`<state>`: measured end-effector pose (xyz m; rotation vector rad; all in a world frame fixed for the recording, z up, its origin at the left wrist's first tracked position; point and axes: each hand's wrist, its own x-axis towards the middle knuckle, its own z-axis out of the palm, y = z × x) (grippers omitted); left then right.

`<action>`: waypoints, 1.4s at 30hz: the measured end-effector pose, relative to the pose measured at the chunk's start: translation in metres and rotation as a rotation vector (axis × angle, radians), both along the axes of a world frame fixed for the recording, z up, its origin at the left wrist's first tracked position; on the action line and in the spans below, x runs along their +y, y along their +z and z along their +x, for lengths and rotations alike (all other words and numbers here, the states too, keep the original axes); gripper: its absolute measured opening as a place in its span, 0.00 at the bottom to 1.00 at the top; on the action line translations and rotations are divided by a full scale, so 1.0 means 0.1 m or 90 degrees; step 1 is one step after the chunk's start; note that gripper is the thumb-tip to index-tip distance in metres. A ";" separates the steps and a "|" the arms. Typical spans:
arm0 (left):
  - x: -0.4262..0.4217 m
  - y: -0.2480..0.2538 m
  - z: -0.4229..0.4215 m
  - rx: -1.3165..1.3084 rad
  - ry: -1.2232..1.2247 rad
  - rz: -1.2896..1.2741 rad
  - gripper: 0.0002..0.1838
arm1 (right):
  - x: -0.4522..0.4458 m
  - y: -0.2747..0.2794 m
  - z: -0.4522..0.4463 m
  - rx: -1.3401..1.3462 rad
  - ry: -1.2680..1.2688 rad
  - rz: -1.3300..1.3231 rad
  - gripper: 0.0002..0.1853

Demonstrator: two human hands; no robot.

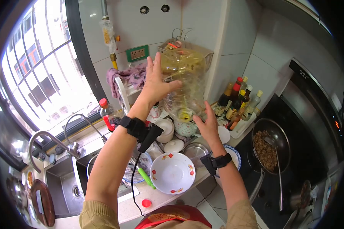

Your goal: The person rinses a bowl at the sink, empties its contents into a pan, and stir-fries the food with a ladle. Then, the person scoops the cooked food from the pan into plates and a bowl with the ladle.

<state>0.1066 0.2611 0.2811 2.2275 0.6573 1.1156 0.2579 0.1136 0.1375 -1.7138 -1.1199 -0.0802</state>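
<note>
A large clear plastic oil jug (185, 89) stands tilted at the back of the counter, its yellow-tinted end up. Yellow oil shows at its lower end, above a flower-patterned pot (185, 129); whether it rests on the pot I cannot tell. My left hand (158, 84) is at the jug's upper left, fingers spread upward and thumb across its side. Lower down on the right, my right hand (208, 126) has its thumb and forefinger apart beside the jug. Neither hand is wrapped round it. Below them sits a white floral bowl (172, 173).
A red cap (146, 203) lies at the counter's front edge. Sauce bottles (237, 101) crowd a tray on the right. Beyond is a wok (265, 150) of browned crumbly food with a ladle (277, 164), on the stove. The sink (63, 183) is at left.
</note>
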 end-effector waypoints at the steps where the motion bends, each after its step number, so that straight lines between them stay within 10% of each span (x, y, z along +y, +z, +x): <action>1: 0.00 0.00 0.00 -0.003 -0.005 -0.007 0.60 | -0.01 0.02 -0.01 0.009 0.002 0.006 0.39; 21: -0.39 -0.01 -0.46 -0.189 -0.035 -0.106 0.53 | -0.30 -0.12 -0.17 0.198 -0.013 0.027 0.37; 25: -0.87 -0.14 -0.66 -0.373 0.000 -0.310 0.39 | -0.46 -0.28 -0.48 0.254 -0.048 0.098 0.35; 33: -1.30 -1.22 -0.85 -0.185 -0.110 -0.572 0.10 | -1.76 0.10 -1.32 -0.062 -0.083 0.009 0.25; 42: -1.96 -1.18 -0.38 -0.175 -0.246 -0.580 0.08 | -4.22 0.11 -0.91 -0.295 -0.679 -0.444 0.25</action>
